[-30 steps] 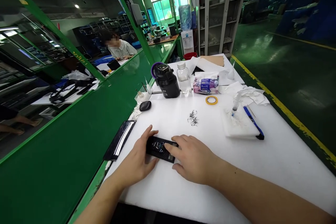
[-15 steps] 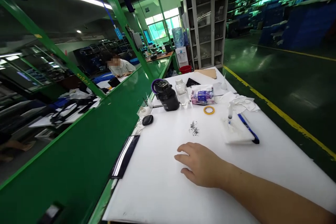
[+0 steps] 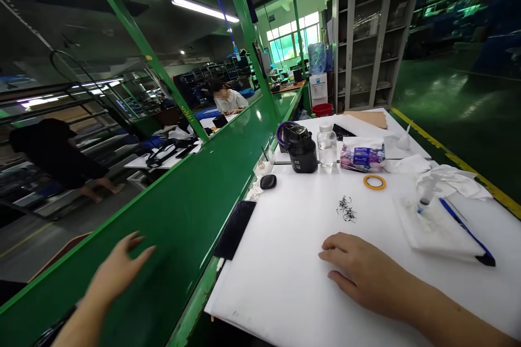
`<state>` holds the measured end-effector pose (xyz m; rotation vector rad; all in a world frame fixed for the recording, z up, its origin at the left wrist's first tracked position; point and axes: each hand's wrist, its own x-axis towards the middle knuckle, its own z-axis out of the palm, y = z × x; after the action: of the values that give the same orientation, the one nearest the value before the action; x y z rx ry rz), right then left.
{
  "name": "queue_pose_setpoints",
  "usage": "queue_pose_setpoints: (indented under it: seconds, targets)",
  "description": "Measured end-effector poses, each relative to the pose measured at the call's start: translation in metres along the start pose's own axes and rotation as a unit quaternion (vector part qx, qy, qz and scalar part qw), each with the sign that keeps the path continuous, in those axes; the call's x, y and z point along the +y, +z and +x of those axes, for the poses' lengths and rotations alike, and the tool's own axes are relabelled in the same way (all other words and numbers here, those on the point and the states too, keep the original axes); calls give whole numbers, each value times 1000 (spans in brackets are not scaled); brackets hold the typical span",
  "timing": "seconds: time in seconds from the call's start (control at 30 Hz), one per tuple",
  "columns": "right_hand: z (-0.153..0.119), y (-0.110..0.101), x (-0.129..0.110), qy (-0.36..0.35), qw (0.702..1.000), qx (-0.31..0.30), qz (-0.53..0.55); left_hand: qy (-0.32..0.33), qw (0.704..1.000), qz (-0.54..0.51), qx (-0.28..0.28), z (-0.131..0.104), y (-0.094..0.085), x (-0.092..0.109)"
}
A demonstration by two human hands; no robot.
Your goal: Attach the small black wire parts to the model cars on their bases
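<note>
My right hand (image 3: 356, 268) rests over the white tabletop (image 3: 280, 276), fingers apart and nothing in them. Just beyond its fingertips lies a loose cluster of small black pieces (image 3: 347, 210), too fine to name. My left hand (image 3: 118, 265) is raised left of the table, in front of the green partition (image 3: 183, 217), with thumb and fingers spread and nothing held. Between the two hands a dark flat panel (image 3: 235, 230) lies at the table's left edge. A small black rounded object (image 3: 268, 181) sits beyond the panel.
A black jug-like bottle (image 3: 302, 152), a clear bottle (image 3: 326, 146) and a tissue pack (image 3: 362, 157) stand farther back. Nearer are a yellow tape roll (image 3: 374, 182) and, at right, a white pad (image 3: 439, 233) with a syringe-like item and a blue-black tool (image 3: 468, 233). Two people are beyond the partition.
My left hand has come into view at the lower left. The view has swung left, so the table appears farther right. My right hand stays spread near the black pieces.
</note>
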<state>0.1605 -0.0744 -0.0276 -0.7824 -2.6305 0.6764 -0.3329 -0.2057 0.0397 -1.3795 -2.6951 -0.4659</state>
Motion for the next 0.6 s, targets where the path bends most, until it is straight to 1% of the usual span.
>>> queue_pose_setpoints:
  seconds: [0.03, 0.07, 0.1, 0.13, 0.17, 0.2, 0.23, 0.27, 0.3, 0.37, 0.47, 0.53, 0.6]
  targets:
    - [0, -1, 0, 2, 1000, -1, 3, -7, 999, -18, -46, 1, 12, 17]
    - [0, -1, 0, 1, 1000, -2, 6, 33, 994, -39, -96, 0, 26, 39]
    - [0, -2, 0, 0, 1000, -2, 8, 62, 990, -44, -123, -2, 40, 63]
    - [0, -3, 1, -2, 1000, 0, 11, 89, 985, -43, -141, -5, 55, 87]
    - [1, -3, 1, -5, 1000, 1, 15, 102, 981, -33, -160, -7, 67, 108]
    - [1, -4, 2, -8, 1000, 4, 21, 108, 979, -18, -172, -9, 78, 125]
    - [1, -5, 2, -10, 1000, 9, 27, 110, 978, 1, -177, -9, 87, 138]
    - [2, -7, 3, -12, 999, 14, 31, 110, 978, 16, -177, -7, 93, 145]
    - [2, -8, 4, -13, 999, 17, 33, 109, 978, 26, -174, -3, 97, 147]
    - [3, -10, 5, -18, 999, 25, 29, 108, 979, 24, -170, 9, 101, 142]
    - [4, -11, 5, -28, 999, 29, 18, 99, 975, 4, -199, 28, 103, 131]
    - [5, -8, 3, -35, 999, 23, 16, 89, 973, 7, -211, 35, 103, 130]
    - [5, -5, 2, -42, 999, 11, 19, 72, 978, 24, -195, 38, 103, 135]
